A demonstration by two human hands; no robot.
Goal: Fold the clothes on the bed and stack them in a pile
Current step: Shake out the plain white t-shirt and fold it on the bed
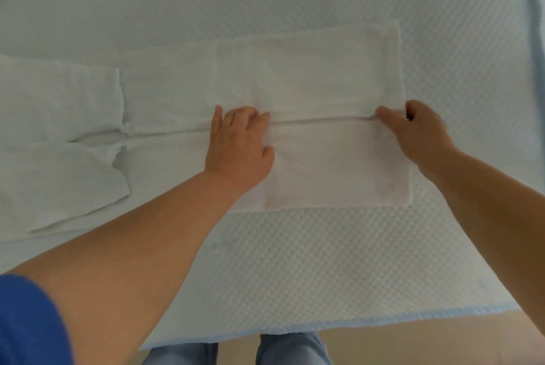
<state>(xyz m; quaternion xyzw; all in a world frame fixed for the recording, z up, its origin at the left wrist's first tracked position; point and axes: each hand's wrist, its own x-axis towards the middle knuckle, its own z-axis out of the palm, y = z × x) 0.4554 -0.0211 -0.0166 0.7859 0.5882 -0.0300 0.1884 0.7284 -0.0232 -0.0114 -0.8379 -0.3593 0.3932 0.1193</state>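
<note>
White garment (309, 84) lies flat across the bed (295, 261), its two loose ends (59, 105) trailing off to the left, looks like trousers or sleeves, can't tell which. Blue sleeve (26, 323) at near left. Left hand (239, 146) presses flat on the middle, fingers straight, likely pinning the cloth so it won't slide. Right hand (413, 129) pinches the cloth at the right end of the center crease, probably to pull it taut or start a fold. Hands well apart. No containers in view, no pile yet. Fold seems early.
</note>
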